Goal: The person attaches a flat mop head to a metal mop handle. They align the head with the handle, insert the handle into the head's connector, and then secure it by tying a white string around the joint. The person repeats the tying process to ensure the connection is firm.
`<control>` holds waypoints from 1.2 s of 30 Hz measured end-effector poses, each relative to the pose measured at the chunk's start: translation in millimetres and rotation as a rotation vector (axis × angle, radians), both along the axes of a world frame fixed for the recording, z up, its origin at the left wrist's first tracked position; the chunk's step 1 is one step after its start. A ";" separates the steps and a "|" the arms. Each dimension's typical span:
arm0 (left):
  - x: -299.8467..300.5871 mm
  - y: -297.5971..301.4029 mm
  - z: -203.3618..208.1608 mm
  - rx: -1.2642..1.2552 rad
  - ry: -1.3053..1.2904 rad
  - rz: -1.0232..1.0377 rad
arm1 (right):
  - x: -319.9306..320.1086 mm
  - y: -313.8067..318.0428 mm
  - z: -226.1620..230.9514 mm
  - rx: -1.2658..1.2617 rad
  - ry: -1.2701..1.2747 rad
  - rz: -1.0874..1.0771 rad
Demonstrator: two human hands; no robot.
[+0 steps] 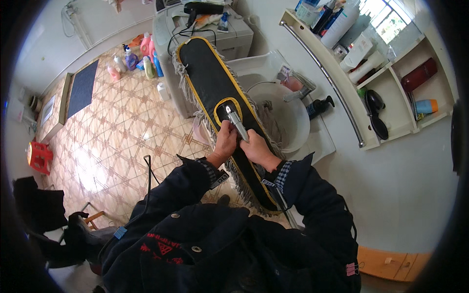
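A long flat dust mop head (202, 66), black-backed with yellow trim and a grey string fringe, lies slantwise in front of me, partly over the white sink. A silver metal handle joint (236, 119) comes out of the oval opening in its middle. My right hand (258, 149) is wrapped round the lower end of this joint. My left hand (225, 142) is closed against the joint's left side, by the rim of the opening; its fingertips are partly hidden. Beyond my right wrist, the mop's pole (289, 212) runs down beside my right sleeve.
The white sink (305, 132) with a tap (300, 93) and a dark pump bottle (320, 106) stands to the right. Above hangs a shelf cabinet (391, 105) with a metal rail (322, 73). A washing machine (234, 36) is behind; several bottles (149, 66) stand on the tiled floor.
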State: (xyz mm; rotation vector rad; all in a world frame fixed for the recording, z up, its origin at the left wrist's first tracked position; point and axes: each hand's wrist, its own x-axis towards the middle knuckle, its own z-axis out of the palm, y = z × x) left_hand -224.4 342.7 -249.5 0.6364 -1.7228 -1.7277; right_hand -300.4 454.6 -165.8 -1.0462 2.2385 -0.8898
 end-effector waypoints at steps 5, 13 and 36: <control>-4.6 -6.6 -9.1 0.028 -0.084 -0.032 | -2.1 -8.1 -5.3 0.118 0.041 0.004; -6.8 -7.7 -26.1 -0.041 -0.226 -0.032 | 23.4 -10.2 -11.0 0.201 0.251 -0.022; -1.9 -15.4 -20.1 0.083 -0.128 -0.175 | 208.4 230.2 -62.7 -0.907 -1.159 -1.450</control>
